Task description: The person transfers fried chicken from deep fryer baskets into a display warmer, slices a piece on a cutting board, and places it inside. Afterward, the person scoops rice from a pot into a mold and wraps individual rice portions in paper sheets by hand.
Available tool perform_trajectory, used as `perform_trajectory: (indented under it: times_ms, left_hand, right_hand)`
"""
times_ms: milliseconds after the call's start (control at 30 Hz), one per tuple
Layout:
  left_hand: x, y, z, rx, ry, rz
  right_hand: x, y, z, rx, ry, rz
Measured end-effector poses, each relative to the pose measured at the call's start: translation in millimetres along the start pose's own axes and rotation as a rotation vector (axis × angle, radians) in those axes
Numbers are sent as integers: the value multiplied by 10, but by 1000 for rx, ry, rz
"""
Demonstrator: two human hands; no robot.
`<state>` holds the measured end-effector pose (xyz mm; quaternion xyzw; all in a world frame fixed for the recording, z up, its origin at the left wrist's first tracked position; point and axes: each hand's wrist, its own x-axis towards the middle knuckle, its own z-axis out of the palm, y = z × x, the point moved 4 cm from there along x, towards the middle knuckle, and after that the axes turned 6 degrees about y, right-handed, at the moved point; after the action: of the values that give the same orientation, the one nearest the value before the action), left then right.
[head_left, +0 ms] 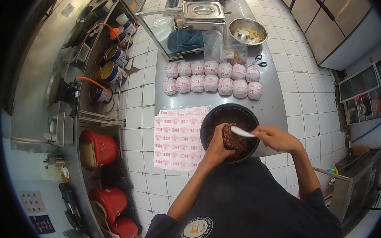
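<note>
My left hand (218,146) is wrapped around a small dark cup heaped with reddish-brown rice (229,134), held over a black pot (205,123). More of that rice lies inside the pot. Most of the cup is hidden by my fingers and the rice. My right hand (276,137) grips a white rice paddle (241,132) by its handle, and the blade's tip meets the rice in the cup. Left of the pot lies a stack of printed wrapping paper (177,141). Two rows of wrapped rice portions (211,83) sit beyond the pot.
Scissors (261,63) lie beside the wrapped rows. Behind them are plastic bags (213,46), a blue cloth (185,41) and a metal bowl (261,31) of yellowish food with a white utensil. A metal rack with lidded trays (203,9) stands at the far end. Red buckets (103,147) are at left.
</note>
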<state>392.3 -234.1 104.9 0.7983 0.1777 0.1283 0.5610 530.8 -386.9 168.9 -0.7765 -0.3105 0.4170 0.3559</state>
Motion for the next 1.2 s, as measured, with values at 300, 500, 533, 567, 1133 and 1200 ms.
perform_trajectory:
  times_ms: [300, 500, 533, 567, 1133, 1200]
  left_hand:
    - [-68, -35, -170, 17, 70, -58]
    - [-128, -134, -88, -91, 117, -138]
    - [-96, -115, -62, -73, 150, -113]
    - [-87, -96, -46, -57, 176, -92]
    - [-299, -227, -9, -153, 250, -306]
    - [-226, -115, -17, -70, 242, -200]
  right_hand:
    - [-110, 138, 837, -109, 343, -253]
    - [3, 99, 432, 72, 259, -160]
    - [-38, 42, 613, 3, 333, -216]
    - [-83, 40, 735, -65, 408, -263]
    - [-138, 157, 567, 8, 284, -203]
    - [-198, 156, 862, -63, 381, -204]
